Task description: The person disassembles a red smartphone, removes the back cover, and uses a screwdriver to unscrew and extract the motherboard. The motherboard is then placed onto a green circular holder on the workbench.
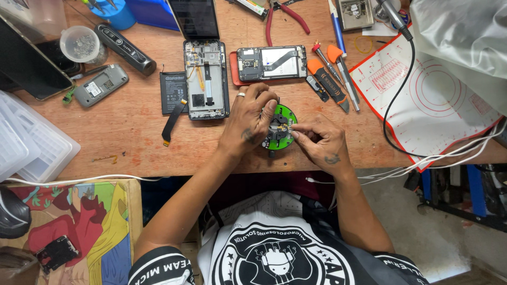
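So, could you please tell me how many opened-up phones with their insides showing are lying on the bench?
2. One opened phone lies upright above the left hand; the other lies sideways on a red case, further right. Others may be hidden.

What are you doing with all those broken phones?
A person sits at a wooden workbench. Both hands meet over a small round green holder: the left hand steadies it while the right hand pinches a tiny part at its middle. Two opened phones lie just beyond, with screwdrivers beside them.
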